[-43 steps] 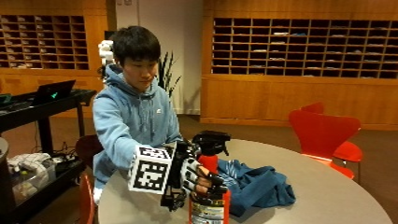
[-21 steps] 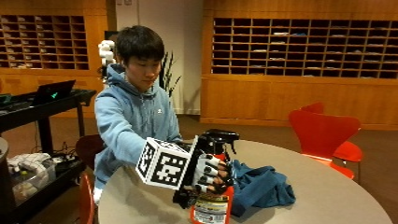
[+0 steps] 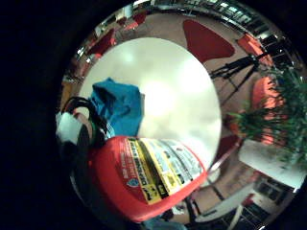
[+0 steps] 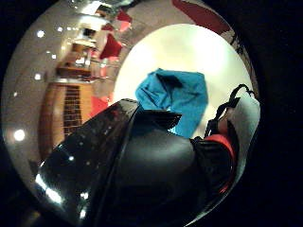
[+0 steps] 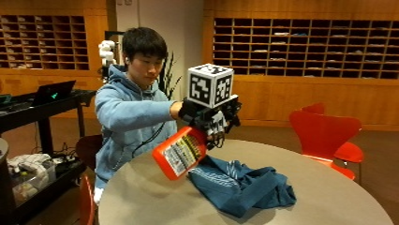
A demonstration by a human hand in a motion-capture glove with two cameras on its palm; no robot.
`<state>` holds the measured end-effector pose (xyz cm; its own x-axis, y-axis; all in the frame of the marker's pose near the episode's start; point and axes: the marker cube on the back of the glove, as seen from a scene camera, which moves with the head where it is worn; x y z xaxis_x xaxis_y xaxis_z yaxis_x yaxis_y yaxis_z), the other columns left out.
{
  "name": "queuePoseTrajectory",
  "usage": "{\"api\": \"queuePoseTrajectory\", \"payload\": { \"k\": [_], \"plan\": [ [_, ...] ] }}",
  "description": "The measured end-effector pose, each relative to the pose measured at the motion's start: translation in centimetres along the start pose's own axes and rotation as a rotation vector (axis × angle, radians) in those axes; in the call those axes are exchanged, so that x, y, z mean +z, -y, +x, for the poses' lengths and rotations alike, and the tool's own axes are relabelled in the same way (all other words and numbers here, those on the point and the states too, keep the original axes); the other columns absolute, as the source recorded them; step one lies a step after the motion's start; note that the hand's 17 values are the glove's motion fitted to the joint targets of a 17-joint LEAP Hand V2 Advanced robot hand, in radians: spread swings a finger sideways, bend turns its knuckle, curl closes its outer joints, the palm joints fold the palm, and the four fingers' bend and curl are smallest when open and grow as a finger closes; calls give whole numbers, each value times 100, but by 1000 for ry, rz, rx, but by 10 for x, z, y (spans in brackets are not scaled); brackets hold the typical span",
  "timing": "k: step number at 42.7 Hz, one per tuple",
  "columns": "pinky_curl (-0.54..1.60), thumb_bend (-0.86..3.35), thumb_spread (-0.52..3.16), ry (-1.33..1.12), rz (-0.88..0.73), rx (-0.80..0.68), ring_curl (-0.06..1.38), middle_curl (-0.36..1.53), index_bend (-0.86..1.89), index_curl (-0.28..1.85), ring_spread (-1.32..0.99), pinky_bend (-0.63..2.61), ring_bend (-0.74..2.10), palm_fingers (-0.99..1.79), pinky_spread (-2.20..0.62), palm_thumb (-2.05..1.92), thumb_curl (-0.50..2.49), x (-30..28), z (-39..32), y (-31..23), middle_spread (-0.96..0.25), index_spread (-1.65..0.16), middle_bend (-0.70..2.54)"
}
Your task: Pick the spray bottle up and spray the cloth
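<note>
In the outside view, my gloved right hand (image 5: 209, 119) grips the neck of a red spray bottle (image 5: 181, 152) with a yellow label. The bottle hangs tilted in the air above the round table (image 5: 156, 206), base down toward the person. A crumpled blue cloth (image 5: 240, 185) lies on the table just beside and below it. The little finger side palm view shows the red bottle body (image 3: 148, 175) close to the palm, with the cloth (image 3: 117, 108) beyond it. In the thumb side palm view the black spray head (image 4: 142, 165) fills most of the picture and points over the cloth (image 4: 182, 97).
A red chair (image 5: 324, 133) stands at the table's far right. A black cart (image 5: 37, 122) with a laptop and cables is at the left. Bare tabletop (image 3: 177, 96) lies around the cloth. Wooden pigeonhole shelves line the back wall.
The bottle has come up off the table's front edge and tipped from upright to slanted. My hand has risen with it to chest height above the cloth.
</note>
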<state>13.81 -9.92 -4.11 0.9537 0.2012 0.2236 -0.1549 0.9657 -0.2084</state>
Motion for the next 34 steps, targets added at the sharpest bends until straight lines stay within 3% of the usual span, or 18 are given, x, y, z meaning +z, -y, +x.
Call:
{"api": "queuePoseTrajectory", "payload": {
  "k": [11,25,34],
  "plan": [
    [37,-3,16,-381,-181,87,41,48,49,51,-19,32,50,140,-24,91,71,-18,-45,-17,-14,-20,55],
    [37,-3,15,-429,-326,105,42,48,49,52,-20,32,50,139,-25,90,74,32,-60,-6,-14,-20,56],
    [37,-3,15,-452,-323,104,42,47,49,52,-20,33,50,139,-25,89,75,28,-69,-7,-14,-20,56]
  ]
}}
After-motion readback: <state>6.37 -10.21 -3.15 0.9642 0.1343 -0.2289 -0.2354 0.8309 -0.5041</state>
